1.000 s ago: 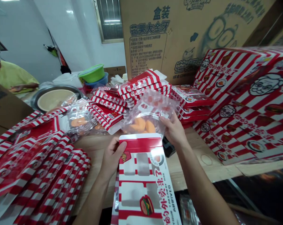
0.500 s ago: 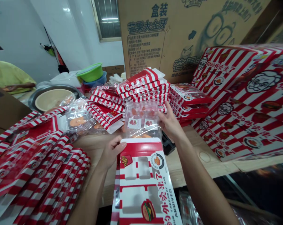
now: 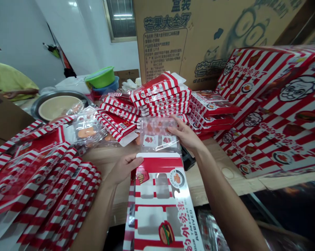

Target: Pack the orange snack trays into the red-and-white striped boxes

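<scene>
My right hand [image 3: 185, 135] presses on a clear plastic bag of orange snacks [image 3: 157, 134], whose red-printed labels face up. The bag lies just beyond the top edge of a flat red-and-white printed carton [image 3: 160, 205] with cut-out windows. My left hand [image 3: 124, 169] grips that carton's upper left edge. The carton's lower end reaches past the table edge.
Stacks of flat striped cartons [image 3: 45, 184] fill the left, and folded boxes [image 3: 160, 96] stand behind the hands. Large printed sheets [image 3: 275, 111] lean at right against a cardboard carton [image 3: 178, 42]. A person in a yellow shirt [image 3: 9, 80] sits far left near a steel tray [image 3: 36, 109].
The bag has turned and dropped from a raised, tilted position to lie flatter, its labels now facing up. My right hand has moved left and down with it. The carton has barely shifted.
</scene>
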Tool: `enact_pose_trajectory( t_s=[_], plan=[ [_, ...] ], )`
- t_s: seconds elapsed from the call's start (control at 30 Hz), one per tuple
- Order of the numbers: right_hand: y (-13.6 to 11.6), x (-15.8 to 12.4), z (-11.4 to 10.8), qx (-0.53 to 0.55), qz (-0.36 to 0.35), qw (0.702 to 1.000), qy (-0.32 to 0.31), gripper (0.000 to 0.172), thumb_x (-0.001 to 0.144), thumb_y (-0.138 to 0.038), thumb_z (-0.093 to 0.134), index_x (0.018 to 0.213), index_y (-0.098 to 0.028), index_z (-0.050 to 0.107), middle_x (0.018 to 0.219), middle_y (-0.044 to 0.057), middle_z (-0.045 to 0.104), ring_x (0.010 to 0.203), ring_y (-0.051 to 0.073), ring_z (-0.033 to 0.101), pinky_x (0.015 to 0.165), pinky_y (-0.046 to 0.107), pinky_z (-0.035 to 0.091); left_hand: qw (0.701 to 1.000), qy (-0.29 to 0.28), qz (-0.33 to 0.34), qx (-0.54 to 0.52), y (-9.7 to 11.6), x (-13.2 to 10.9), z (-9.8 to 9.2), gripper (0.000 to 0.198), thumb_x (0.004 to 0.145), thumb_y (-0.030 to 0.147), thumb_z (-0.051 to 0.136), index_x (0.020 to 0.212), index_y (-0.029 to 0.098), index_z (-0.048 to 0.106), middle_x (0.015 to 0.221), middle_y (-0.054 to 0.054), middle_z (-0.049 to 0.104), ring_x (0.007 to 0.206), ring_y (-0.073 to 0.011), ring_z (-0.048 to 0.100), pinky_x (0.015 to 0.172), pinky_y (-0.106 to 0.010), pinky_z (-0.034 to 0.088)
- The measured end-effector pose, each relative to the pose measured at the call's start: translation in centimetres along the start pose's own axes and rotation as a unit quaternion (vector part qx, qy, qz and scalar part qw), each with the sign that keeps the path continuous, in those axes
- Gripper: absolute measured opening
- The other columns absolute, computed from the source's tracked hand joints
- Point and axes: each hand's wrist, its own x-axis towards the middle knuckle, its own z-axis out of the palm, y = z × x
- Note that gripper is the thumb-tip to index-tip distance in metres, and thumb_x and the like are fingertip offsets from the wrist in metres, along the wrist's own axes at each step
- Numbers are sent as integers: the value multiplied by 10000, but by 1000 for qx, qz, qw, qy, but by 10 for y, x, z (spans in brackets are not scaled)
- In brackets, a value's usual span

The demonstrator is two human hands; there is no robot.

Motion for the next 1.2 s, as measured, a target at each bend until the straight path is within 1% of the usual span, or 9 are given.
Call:
enact_pose_trajectory(
  t_s=[0.17,0.3,0.43,0.6,0.8,0.9,1.0,1.1,1.2],
  plan=[
    [3,-14,-9,-36,38,996,-77,444,722,-350,711,1135,-300,556,691,-49,640,431,83,498,387,176,373,972,140,162,100,-3,1,4,347,779,456,578,606,155,594,1077,-76,594,987,-198,564,874,-279,441],
    [13,-39,-15,-86,39,987,-127,358,806,-508,586,1072,-276,647,816,12,653,676,138,600,585,243,467,953,180,214,119,-7,-1,6,319,827,380,535,592,163,522,1255,-93,465,1172,-206,467,988,-294,359],
    [11,-65,-12,-145,-21,975,-164,383,757,-564,618,791,-203,742,959,51,608,888,185,567,766,288,444,949,206,210,113,-6,-6,12,306,828,337,531,578,164,491,1170,-71,493,1110,-184,501,943,-259,374],
    [7,-80,-7,-74,43,972,-217,318,696,-489,715,682,-172,739,740,17,617,695,141,545,632,239,423,982,153,107,25,-3,-9,24,327,795,402,549,582,180,437,616,42,461,557,-85,446,535,-182,385],
    [16,-79,0,-34,115,970,-211,369,662,-472,731,515,-141,660,506,0,606,451,105,495,478,225,392,992,108,60,-5,0,-3,19,423,728,477,604,536,177,376,503,72,367,457,-59,342,438,-167,303],
    [27,-86,15,-22,95,985,-144,262,727,-424,694,820,-179,694,729,8,690,623,142,609,604,245,472,994,99,45,-8,0,0,9,298,755,456,597,709,173,515,594,51,516,515,-81,471,489,-174,378],
    [46,-98,32,-16,57,998,25,445,741,-403,685,1138,-242,564,1028,43,672,897,196,636,781,315,502,993,119,27,1,-6,-3,5,403,787,441,573,1105,208,489,896,-24,652,781,-167,622,643,-244,487],
    [63,-113,43,-27,27,986,160,573,743,-475,658,1239,-246,487,1235,99,574,1124,241,548,976,400,417,987,152,39,42,-16,-21,13,636,775,409,611,1319,225,338,1293,-96,525,1164,-226,517,890,-299,464],
    [70,-135,46,-40,40,984,170,695,760,-538,616,1359,-269,386,1455,87,356,1332,246,328,1110,438,233,995,91,-45,3,-28,-50,26,887,785,403,617,1443,279,35,1461,-108,351,1256,-258,450,960,-357,444]
  ],
)
